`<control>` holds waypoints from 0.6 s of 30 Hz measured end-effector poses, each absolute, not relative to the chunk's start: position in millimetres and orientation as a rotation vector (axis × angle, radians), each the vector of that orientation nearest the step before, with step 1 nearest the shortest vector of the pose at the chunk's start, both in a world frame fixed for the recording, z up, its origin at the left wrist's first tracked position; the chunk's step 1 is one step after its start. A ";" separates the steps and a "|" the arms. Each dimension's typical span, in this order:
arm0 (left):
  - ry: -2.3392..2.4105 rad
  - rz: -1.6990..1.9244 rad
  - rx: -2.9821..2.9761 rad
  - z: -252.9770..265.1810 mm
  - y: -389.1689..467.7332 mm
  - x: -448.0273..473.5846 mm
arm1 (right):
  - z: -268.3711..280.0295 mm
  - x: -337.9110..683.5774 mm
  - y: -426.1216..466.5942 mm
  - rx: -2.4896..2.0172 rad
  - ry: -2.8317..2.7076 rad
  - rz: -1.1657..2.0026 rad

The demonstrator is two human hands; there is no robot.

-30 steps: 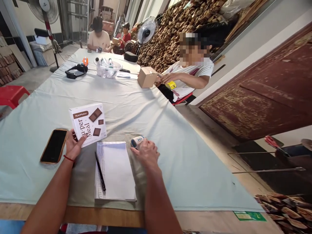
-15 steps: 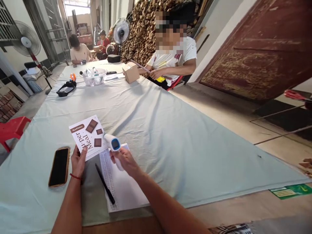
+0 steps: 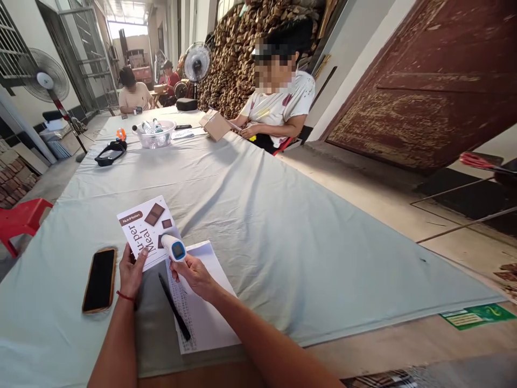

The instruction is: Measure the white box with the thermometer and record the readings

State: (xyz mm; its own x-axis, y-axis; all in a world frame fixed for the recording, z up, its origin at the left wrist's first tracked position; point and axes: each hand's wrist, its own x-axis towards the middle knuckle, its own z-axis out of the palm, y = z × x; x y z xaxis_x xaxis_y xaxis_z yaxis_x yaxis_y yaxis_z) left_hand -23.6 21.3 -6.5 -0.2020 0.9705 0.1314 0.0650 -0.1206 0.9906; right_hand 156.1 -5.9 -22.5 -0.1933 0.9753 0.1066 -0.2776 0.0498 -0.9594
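Observation:
My left hand [image 3: 133, 268] grips the lower edge of a white printed box [image 3: 139, 223], its thumb on the front, which shows brown chocolate squares and the word "Meal". In my right hand [image 3: 196, 275] is a white handheld scanner-like infrared thermometer [image 3: 174, 247] with a blue-rimmed screen; its head overlaps the box's right side. Beneath the right hand lies a stack of white paper [image 3: 214, 318] with a printed table along its left side. A black pen [image 3: 174, 307] rests across that stack's left edge. Left of my left hand a phone [image 3: 99, 280] lies with a dark screen.
Farther along the cloth-covered table [image 3: 323, 258] stand a clear bowl of bottles [image 3: 155, 134], a cardboard box [image 3: 215, 125] and a black strap-like headset [image 3: 111, 153]. A person [image 3: 278, 102] sits at the right edge. A red stool [image 3: 24, 218] is at left.
My right hand has moved the thermometer left, so it now covers part of the box's lower chocolate picture. The seated person's hands have lowered behind the cardboard box, which looks tilted.

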 end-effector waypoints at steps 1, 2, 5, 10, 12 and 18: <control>1.337 1.433 1.232 -6.2 21.2 -23.4 | -22.1 156.2 -6.6 -0.832 -1.185 1.424; 1.338 1.433 1.226 -5.9 21.2 -23.2 | -21.5 156.3 -7.1 -0.823 -1.187 1.435; 1.344 1.426 1.213 -5.1 21.2 -22.6 | -20.0 157.3 -8.1 -0.826 -1.190 1.464; 1.323 1.427 1.196 -4.4 21.0 -22.5 | -19.1 160.1 -9.0 -0.854 -1.209 1.482; 1.310 1.420 1.190 -4.1 20.7 -23.1 | -18.0 161.4 -9.8 -0.880 -1.233 1.456; 1.282 1.385 1.189 -8.3 20.8 -26.5 | -14.4 163.0 -11.9 -0.885 -1.191 1.569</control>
